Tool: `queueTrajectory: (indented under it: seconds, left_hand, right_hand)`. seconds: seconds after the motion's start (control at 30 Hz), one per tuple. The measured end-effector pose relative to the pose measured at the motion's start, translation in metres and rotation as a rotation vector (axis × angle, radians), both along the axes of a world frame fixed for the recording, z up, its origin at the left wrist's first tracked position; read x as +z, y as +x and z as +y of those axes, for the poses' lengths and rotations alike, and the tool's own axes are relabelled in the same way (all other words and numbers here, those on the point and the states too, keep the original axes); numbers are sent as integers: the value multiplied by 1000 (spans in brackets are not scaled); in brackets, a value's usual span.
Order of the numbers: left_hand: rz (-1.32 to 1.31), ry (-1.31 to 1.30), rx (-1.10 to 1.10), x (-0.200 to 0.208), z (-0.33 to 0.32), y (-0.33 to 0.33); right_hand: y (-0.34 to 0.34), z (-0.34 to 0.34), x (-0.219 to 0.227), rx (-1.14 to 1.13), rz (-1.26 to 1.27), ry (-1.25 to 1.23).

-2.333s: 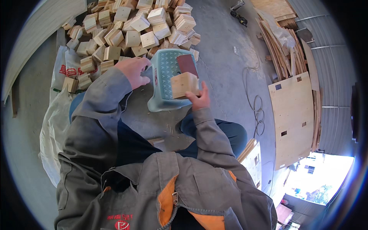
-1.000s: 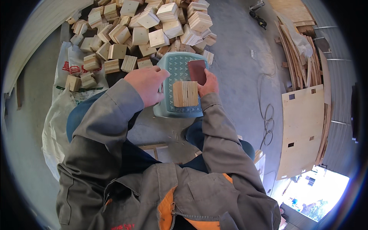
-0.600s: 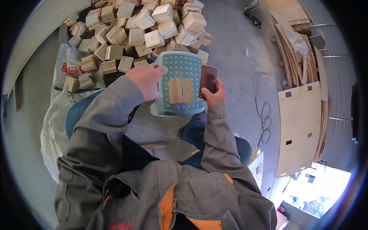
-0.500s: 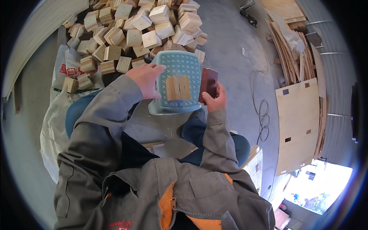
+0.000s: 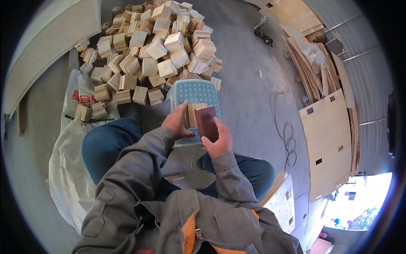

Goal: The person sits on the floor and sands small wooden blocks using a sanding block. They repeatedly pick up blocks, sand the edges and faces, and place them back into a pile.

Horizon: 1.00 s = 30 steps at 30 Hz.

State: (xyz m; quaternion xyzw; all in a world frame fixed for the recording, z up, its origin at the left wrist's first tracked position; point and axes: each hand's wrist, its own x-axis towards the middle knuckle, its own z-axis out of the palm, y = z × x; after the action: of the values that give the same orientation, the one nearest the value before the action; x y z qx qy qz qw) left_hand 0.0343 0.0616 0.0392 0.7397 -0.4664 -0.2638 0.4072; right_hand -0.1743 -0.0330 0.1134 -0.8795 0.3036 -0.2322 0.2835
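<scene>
- Right hand (image 5: pixel 219 143), one: thumb and fingers clamped on pad.
- Red-brown pad (image 5: pixel 207 122), one: overlapping block's right side; long axis away from person, far end leaning left.
- Left hand (image 5: pixel 177 122), one: fingers parted from thumb, beside block; grip unclear.
- Wooden block (image 5: pixel 192 116), one: on stool (image 5: pixel 195 89), one.
- Block pile (image 5: pixel 156 49): dozens.

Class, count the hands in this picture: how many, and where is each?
2: the left hand beside the wooden block on the light blue stool, the right hand holding a dark red flat piece. No others show.
</scene>
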Motion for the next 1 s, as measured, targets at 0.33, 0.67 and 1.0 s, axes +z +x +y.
queueTrajectory:
  seconds: [0.33,0.67,1.0]
  left_hand:
    - [-71,-97,152,-34,-21,-15]
    - [-23,-119,122,-45,-27,-13]
    - [-51,-104,112,-44,-29,-13]
  right_hand:
    - [26,2,-15,-25,262,-281]
    - [107,-43,-15,-125,382,-272]
    - [85,-35,-18,-63,403,-288]
